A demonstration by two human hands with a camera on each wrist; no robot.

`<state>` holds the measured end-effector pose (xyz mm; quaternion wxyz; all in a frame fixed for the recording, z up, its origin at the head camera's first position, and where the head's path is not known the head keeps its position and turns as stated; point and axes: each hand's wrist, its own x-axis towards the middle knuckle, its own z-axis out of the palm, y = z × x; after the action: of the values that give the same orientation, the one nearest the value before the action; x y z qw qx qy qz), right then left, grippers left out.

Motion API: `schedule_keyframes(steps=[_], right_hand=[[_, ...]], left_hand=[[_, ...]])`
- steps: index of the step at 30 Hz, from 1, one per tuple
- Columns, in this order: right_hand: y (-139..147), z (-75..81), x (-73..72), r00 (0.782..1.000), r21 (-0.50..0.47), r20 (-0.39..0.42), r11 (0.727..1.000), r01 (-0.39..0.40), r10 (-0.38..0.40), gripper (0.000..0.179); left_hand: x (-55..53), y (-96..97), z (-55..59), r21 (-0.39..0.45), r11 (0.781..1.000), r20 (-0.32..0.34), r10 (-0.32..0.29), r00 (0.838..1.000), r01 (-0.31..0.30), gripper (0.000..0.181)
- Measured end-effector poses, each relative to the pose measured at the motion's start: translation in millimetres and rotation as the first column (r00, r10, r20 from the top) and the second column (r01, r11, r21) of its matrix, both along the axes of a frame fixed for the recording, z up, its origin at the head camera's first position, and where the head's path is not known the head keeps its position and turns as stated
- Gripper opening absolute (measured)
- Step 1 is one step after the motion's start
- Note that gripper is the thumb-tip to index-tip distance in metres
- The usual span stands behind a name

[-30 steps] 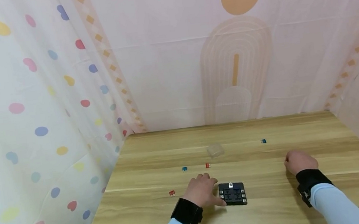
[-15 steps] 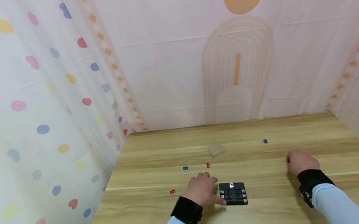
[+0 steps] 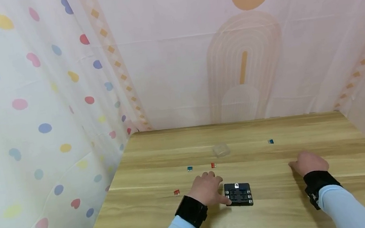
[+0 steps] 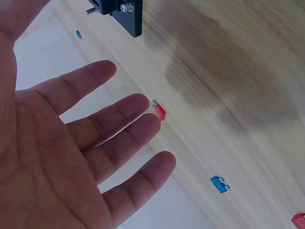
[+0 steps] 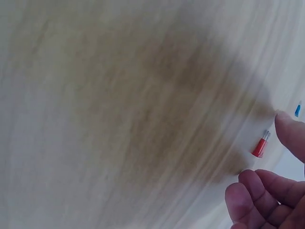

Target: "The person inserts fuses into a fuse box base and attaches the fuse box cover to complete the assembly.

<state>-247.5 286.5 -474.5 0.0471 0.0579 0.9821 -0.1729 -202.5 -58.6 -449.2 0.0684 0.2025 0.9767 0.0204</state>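
Observation:
A black fuse block (image 3: 238,194) with metal screw terminals lies on the wooden table. My left hand (image 3: 207,189) is beside it, the thumb at the block's left edge and the other fingers stretched out; in the left wrist view the palm is bare below the block's corner (image 4: 129,19). Farther right, my right hand (image 3: 309,163) is low over the table. Its thumb and curled fingers stand apart in the right wrist view, with a red blade fuse (image 5: 260,145) on the table between them. The head view hides that fuse behind the hand.
Beyond the left hand lie a blue fuse (image 3: 190,169) and a red fuse (image 3: 213,165); another red fuse (image 3: 176,192) is to its left. A clear plastic cover (image 3: 221,150) and a second blue fuse (image 3: 270,141) sit farther back. Patterned curtains (image 3: 177,72) border the table.
My right hand has shifted slightly, and a fingertip now sticks out on its left side. The left hand stays at the fuse block. The head view has tilted a little.

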Motion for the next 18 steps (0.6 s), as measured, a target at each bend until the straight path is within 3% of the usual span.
schedule_keyframes(steps=[8, 15, 18], right_hand=[[-1.1, 2.3, 1.1, 1.0, -0.004, 0.011, 1.0, 0.004, -0.004, 0.041], [0.7, 3.1, -0.7, 0.999, 0.004, -0.023, 1.0, -0.028, 0.029, 0.02], [2.0, 1.7, -1.6, 0.999, 0.008, -0.033, 0.999, -0.035, 0.036, 0.02]], left_hand=[[0.9, -1.5, -2.2, -0.009, 1.0, -0.013, 0.002, 1.0, -0.002, 0.074], [2.1, -0.9, -2.1, -0.013, 1.0, -0.013, -0.001, 1.0, 0.001, 0.075], [2.1, -0.7, -2.2, -0.011, 1.0, -0.014, -0.006, 1.0, 0.006, 0.075]])
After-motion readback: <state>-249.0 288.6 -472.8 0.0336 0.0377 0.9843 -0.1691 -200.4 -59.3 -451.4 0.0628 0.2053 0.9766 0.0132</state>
